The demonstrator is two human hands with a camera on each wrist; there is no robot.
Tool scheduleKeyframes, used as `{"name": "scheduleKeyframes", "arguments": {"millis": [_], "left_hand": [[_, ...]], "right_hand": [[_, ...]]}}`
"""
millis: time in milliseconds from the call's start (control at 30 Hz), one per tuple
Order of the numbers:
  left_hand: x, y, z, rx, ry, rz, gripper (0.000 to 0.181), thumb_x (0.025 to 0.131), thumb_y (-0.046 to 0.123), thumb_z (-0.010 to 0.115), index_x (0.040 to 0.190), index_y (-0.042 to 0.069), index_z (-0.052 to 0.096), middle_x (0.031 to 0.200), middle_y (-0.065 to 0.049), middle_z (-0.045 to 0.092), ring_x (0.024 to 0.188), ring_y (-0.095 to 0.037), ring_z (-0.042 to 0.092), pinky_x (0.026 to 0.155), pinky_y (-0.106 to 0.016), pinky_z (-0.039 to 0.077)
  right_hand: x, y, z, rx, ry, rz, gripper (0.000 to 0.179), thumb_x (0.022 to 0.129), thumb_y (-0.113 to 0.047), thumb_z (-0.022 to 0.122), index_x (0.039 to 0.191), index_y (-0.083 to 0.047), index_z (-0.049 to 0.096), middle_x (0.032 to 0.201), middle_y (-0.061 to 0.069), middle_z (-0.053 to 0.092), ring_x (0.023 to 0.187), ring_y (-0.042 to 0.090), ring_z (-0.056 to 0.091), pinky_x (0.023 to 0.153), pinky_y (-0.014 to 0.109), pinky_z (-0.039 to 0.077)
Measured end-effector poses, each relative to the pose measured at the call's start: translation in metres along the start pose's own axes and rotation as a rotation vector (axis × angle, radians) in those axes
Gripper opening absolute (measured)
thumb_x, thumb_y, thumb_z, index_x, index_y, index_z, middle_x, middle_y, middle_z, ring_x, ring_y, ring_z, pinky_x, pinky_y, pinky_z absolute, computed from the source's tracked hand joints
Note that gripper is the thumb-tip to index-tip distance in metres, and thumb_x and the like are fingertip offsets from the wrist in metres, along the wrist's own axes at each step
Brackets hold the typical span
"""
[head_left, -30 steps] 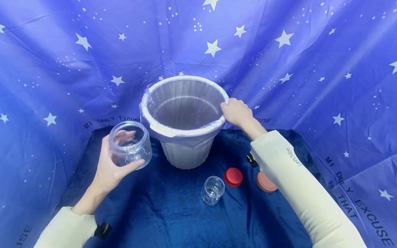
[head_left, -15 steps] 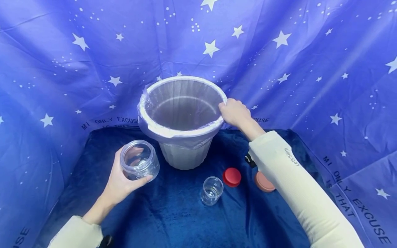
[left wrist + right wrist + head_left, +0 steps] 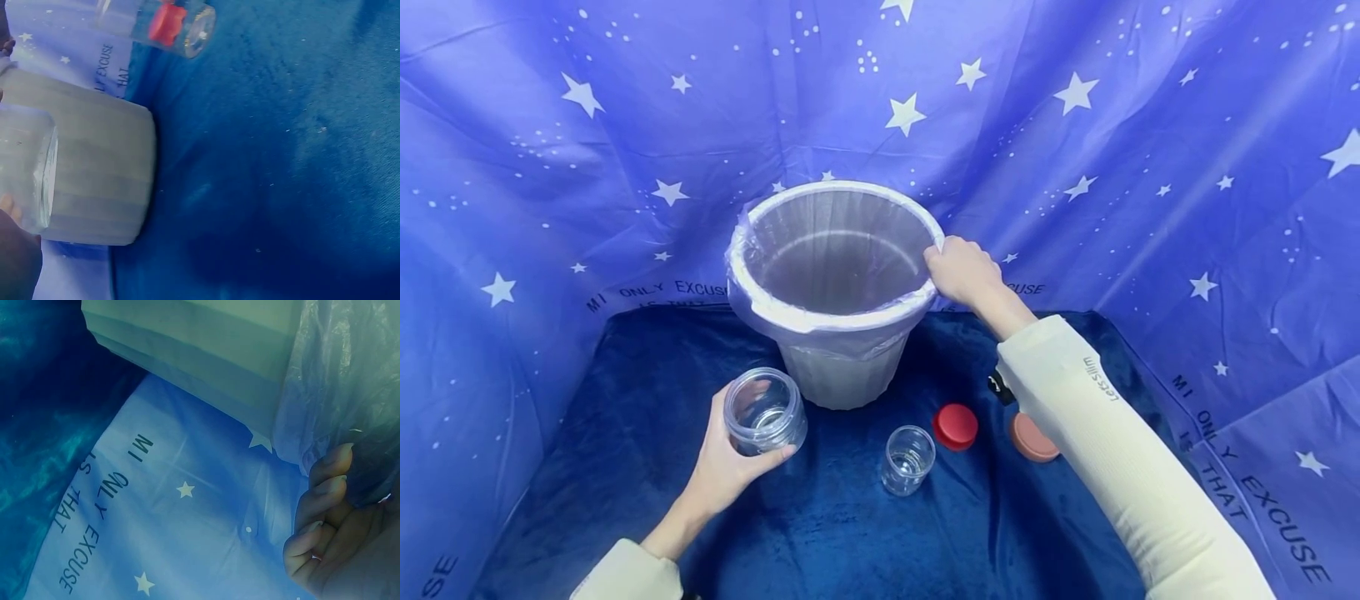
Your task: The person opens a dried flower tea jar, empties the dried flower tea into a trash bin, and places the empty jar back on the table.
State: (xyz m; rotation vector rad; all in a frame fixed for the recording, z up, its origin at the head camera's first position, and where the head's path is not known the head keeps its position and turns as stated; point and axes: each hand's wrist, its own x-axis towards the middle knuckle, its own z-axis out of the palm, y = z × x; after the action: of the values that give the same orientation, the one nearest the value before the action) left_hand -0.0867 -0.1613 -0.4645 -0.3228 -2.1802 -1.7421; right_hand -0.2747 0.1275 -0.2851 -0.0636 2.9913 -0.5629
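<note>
My left hand (image 3: 718, 467) holds a large clear jar (image 3: 778, 432) without a lid, fingers round its far side and thumb across its front. The jar is above the cloth, mouth upward and slightly tilted, in front of a white trash bin (image 3: 842, 371). In the left wrist view, only part of the jar (image 3: 22, 165) and hand shows at the left edge. My right hand (image 3: 964, 273) grips the bin's right rim. In the right wrist view, its curled fingers (image 3: 331, 487) lie against the translucent bin liner (image 3: 325, 381).
A smaller clear jar (image 3: 908, 462) stands lidless on the dark blue cloth (image 3: 820, 542). Right of it lie a red lid (image 3: 956, 427) and a salmon-pink lid (image 3: 1032, 437), the latter partly behind my right sleeve. A purple-blue star-patterned curtain (image 3: 640, 125) surrounds the cloth on several sides.
My left hand has carried the large jar rightward and down, from left of the bin to its front. My right hand keeps its grip on the rim. The view has shifted slightly.
</note>
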Motion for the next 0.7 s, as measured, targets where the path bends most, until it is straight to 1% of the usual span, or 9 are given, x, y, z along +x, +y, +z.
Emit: {"name": "scheduleKeyframes", "arguments": {"millis": [133, 333, 400, 467, 567, 633, 700], "left_hand": [[-0.005, -0.007, 0.002, 0.015, 0.002, -0.016, 0.096, 0.063, -0.003, 0.088, 0.143, 0.005, 0.034, 0.139, -0.018, 0.054, 0.127, -0.008, 0.051, 0.106, -0.011, 0.036], [-0.012, -0.014, 0.006, 0.029, 0.016, -0.061, 0.097, 0.061, -0.001, 0.090, 0.142, 0.004, 0.036, 0.138, -0.018, 0.055, 0.127, -0.002, 0.051, 0.106, -0.010, 0.036], [-0.015, -0.017, 0.008, 0.068, 0.032, -0.089, 0.098, 0.060, 0.003, 0.092, 0.141, 0.004, 0.037, 0.138, -0.017, 0.056, 0.125, -0.001, 0.051, 0.104, -0.009, 0.035], [-0.019, -0.019, 0.011, 0.134, 0.047, -0.128, 0.100, 0.058, 0.009, 0.094, 0.140, 0.005, 0.038, 0.137, -0.014, 0.057, 0.122, -0.002, 0.051, 0.102, -0.007, 0.033], [-0.026, -0.023, 0.016, 0.231, 0.052, -0.175, 0.102, 0.055, 0.019, 0.096, 0.139, 0.006, 0.040, 0.135, -0.011, 0.058, 0.120, -0.008, 0.052, 0.098, -0.005, 0.032], [-0.030, -0.026, 0.019, 0.255, 0.038, -0.191, 0.103, 0.055, 0.022, 0.096, 0.139, 0.007, 0.040, 0.135, -0.010, 0.058, 0.121, -0.015, 0.053, 0.097, -0.005, 0.031], [-0.033, -0.029, 0.022, 0.251, 0.027, -0.198, 0.103, 0.055, 0.023, 0.096, 0.139, 0.007, 0.040, 0.136, -0.010, 0.058, 0.121, -0.022, 0.054, 0.097, -0.006, 0.031]], "right_hand": [[0.000, -0.001, 0.001, 0.002, 0.004, -0.001, 0.047, 0.099, -0.040, 0.031, 0.115, -0.003, 0.058, 0.114, 0.018, 0.062, 0.110, 0.037, 0.059, 0.095, 0.056, 0.045], [-0.001, -0.001, 0.002, 0.002, 0.006, -0.005, 0.048, 0.099, -0.040, 0.031, 0.115, -0.003, 0.058, 0.115, 0.018, 0.062, 0.111, 0.037, 0.059, 0.094, 0.056, 0.045], [-0.001, -0.002, 0.001, 0.004, 0.006, -0.006, 0.047, 0.099, -0.040, 0.031, 0.115, -0.003, 0.058, 0.114, 0.018, 0.062, 0.110, 0.037, 0.059, 0.094, 0.056, 0.046], [-0.001, -0.002, 0.001, 0.005, 0.005, -0.007, 0.048, 0.099, -0.040, 0.031, 0.115, -0.003, 0.058, 0.114, 0.018, 0.062, 0.110, 0.037, 0.059, 0.094, 0.056, 0.046], [-0.001, -0.001, 0.001, 0.003, 0.004, -0.005, 0.048, 0.099, -0.040, 0.031, 0.116, -0.003, 0.058, 0.116, 0.018, 0.062, 0.111, 0.037, 0.059, 0.094, 0.056, 0.046], [-0.001, -0.001, 0.000, 0.001, 0.006, -0.005, 0.048, 0.099, -0.040, 0.031, 0.116, -0.003, 0.058, 0.117, 0.018, 0.061, 0.112, 0.037, 0.059, 0.094, 0.056, 0.046], [-0.001, -0.001, 0.000, 0.000, 0.006, -0.005, 0.048, 0.099, -0.040, 0.031, 0.115, -0.003, 0.058, 0.118, 0.018, 0.062, 0.112, 0.038, 0.059, 0.094, 0.056, 0.045]]}}
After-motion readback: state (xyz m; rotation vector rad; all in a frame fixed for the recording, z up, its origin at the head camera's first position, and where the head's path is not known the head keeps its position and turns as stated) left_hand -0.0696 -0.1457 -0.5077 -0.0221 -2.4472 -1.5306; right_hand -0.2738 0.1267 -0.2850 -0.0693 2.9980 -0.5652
